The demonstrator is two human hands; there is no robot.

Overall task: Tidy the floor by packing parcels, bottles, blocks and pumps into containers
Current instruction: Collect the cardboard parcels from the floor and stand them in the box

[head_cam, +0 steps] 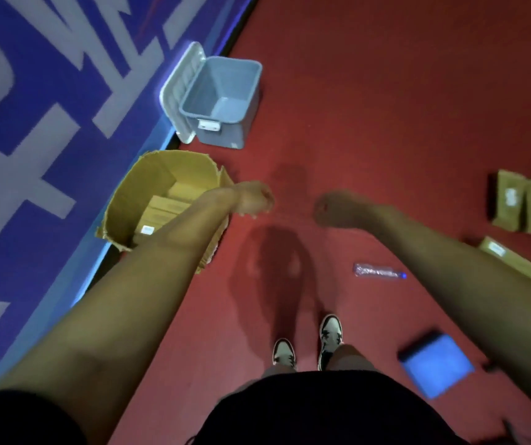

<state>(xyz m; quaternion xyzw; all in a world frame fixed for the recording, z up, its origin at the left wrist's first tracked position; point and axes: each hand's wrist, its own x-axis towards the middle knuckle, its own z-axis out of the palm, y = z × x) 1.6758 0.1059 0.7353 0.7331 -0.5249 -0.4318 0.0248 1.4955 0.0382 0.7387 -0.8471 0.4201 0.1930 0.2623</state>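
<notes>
An open cardboard box [148,184] stands by the blue wall on the left with several brown parcels [164,208] inside. My left hand [254,199] hangs beside the box's right edge, fingers loosely curled, holding nothing. My right hand [341,208] is out over the red floor, relaxed and empty. A clear plastic bottle [379,271] lies on the floor under my right forearm. More brown parcels [527,203] lie at the right edge, one flat parcel [517,264] nearer. A blue block [437,364] lies at the lower right.
A grey plastic bin [225,123] with its lid swung open stands against the blue wall [33,123] beyond the cardboard box. Red carpet [386,107] stretches ahead and to the right. My two shoes [305,345] stand at the bottom middle.
</notes>
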